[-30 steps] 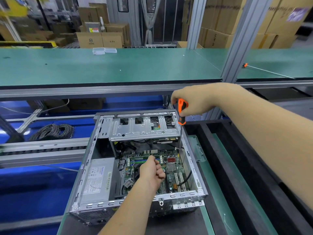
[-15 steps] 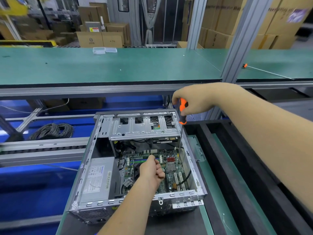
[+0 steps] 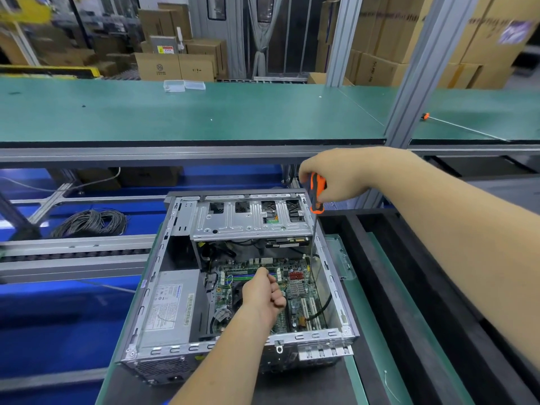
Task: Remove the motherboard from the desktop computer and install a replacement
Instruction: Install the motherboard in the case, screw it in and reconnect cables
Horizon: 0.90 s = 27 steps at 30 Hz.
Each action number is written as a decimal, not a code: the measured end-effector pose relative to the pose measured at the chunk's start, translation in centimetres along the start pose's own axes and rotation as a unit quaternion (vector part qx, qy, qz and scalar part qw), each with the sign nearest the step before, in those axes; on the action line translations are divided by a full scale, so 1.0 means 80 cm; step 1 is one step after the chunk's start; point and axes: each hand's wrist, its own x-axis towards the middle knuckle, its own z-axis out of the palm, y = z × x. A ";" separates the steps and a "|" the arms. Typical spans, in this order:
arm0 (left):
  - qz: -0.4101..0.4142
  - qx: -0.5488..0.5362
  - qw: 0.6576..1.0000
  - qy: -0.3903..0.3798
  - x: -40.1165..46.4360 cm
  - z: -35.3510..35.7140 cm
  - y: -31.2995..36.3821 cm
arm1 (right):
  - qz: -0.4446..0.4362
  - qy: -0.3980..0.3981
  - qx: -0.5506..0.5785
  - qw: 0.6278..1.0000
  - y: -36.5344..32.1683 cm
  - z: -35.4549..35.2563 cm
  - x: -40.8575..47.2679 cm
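Nearest, at 6 o'clock, desktop computer case (image 3: 327,339) lying open on its side on dark mat. Left hand (image 3: 264,293) reaching in from 6 o'clock, fingers curled into a loose fist over motherboard (image 3: 298,287); whether anything is pinched, cannot tell. Motherboard seated inside the case, green, toward its right half, red heatsink and white slots showing. Power supply (image 3: 169,305) at 9 o'clock of the board, grey with white label. Drive cage (image 3: 248,220) at 12 o'clock of the board, bare metal. Right hand (image 3: 336,173) at 1 o'clock above the case's far right corner, clamped round orange-and-black screwdriver (image 3: 317,197), shaft running down along the right wall, tip low at the board's right edge. Cable coil (image 3: 90,222) at 10 o'clock on blue surface. Farther, green workbench (image 3: 204,115) with clear plastic box (image 3: 184,85). Cardboard boxes (image 3: 175,65) stacked at 12 o'clock beyond.
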 end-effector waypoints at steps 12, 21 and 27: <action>0.003 0.006 1.000 0.018 -0.006 0.002 0.004 | -0.022 0.087 0.041 0.995 0.002 0.016 0.012; 0.032 0.032 0.997 0.067 0.000 0.000 0.002 | -0.015 0.122 0.047 0.991 0.012 -0.007 -0.001; 0.041 0.035 0.996 0.075 0.001 0.001 0.003 | 0.005 0.220 0.108 0.969 0.025 -0.039 -0.016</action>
